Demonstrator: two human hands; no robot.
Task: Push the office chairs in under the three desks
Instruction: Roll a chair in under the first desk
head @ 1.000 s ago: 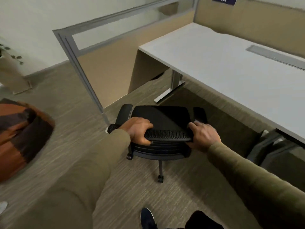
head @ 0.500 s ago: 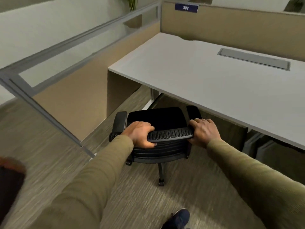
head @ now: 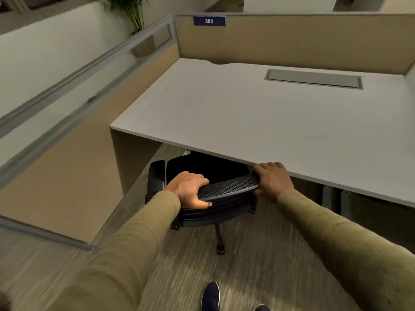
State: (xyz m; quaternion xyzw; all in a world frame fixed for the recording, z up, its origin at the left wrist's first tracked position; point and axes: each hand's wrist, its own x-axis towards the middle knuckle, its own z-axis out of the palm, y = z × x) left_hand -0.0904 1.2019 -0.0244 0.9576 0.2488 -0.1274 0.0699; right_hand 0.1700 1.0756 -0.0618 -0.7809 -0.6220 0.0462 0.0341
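A black office chair (head: 226, 187) with a mesh backrest stands at the front edge of a white desk (head: 258, 122). Its seat lies partly beneath the desktop, and its left armrest (head: 155, 176) shows beside the desk's side panel. My left hand (head: 190, 189) grips the left end of the backrest top. My right hand (head: 272, 179) grips the right end, its knuckles close under the desk edge. The chair's right armrest is hidden by the desk.
Tan cubicle partitions (head: 292, 41) with grey frames enclose the desk at the back and left; a sign reads 382 (head: 209, 20). A grey cable tray lid (head: 314, 78) is set in the desktop. Dark cabinets (head: 359, 205) sit beneath the desk at right. My shoe (head: 210, 296) is on the carpet.
The chair has rolled forward, so its seat now sits partly beneath the desktop. Both hands kept their grip on the backrest, and I have stepped closer to the desk.
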